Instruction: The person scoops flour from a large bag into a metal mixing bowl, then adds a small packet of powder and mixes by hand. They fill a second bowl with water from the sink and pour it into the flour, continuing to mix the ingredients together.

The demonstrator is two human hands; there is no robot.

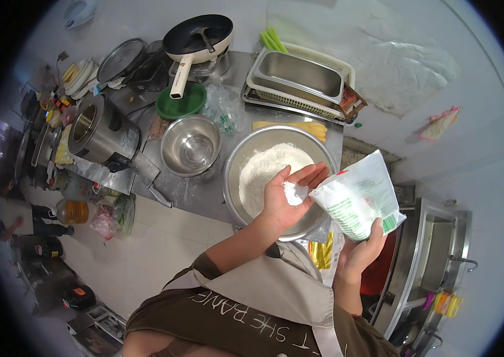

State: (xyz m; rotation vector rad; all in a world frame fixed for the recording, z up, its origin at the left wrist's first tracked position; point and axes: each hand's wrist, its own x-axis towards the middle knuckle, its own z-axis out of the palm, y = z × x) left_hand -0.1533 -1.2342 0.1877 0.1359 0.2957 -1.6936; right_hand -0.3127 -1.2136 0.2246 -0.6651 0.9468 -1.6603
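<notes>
My left hand (284,201) is cupped palm up over a large steel bowl (230,178), with a small heap of white powder (295,193) in its palm. Flour (256,176) lies in the bowl. On the right, my right hand (365,250) grips a white plastic bag (359,196) with green print, tilted so that its corner touches or nearly touches the fingers of my left hand. A smaller steel bowl (190,146) stands to the left of the large one.
A cleaver (147,172) lies near the counter's edge, beside a steel pot (104,129). Behind are a green plastic basin (180,105), a frying pan (198,38) and a steel tray (301,73) in a basket. A sink (437,250) is at the right. A person (11,223) is far left.
</notes>
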